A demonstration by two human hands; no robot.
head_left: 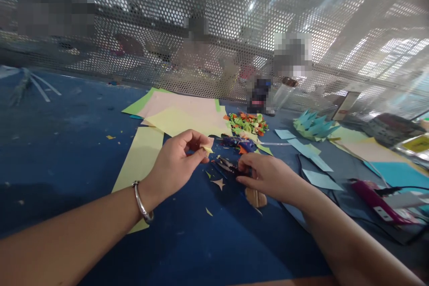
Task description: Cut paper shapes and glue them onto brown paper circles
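Observation:
My left hand (177,161) pinches a small folded piece of pale yellow and pink paper (208,146) between thumb and fingertips. To its right, my right hand (264,174) has its fingers curled round the dark handles of a pair of scissors (226,164), blades pointing left toward the paper. Part of the handles is hidden by the fingers. Below the blades lies a pale star-shaped paper scrap (219,183). A brown wooden piece (255,197) sits under my right hand. Just beyond the hands are dark blue tools (239,143) whose kind I cannot make out.
Coloured paper sheets (187,109) lie behind my left hand, beside a heap of cut paper bits (248,123). Light blue strips (311,154), a spiky blue paper shape (315,125) and a magenta power strip (378,201) with cables lie right. A perforated metal screen (214,62) borders the blue table.

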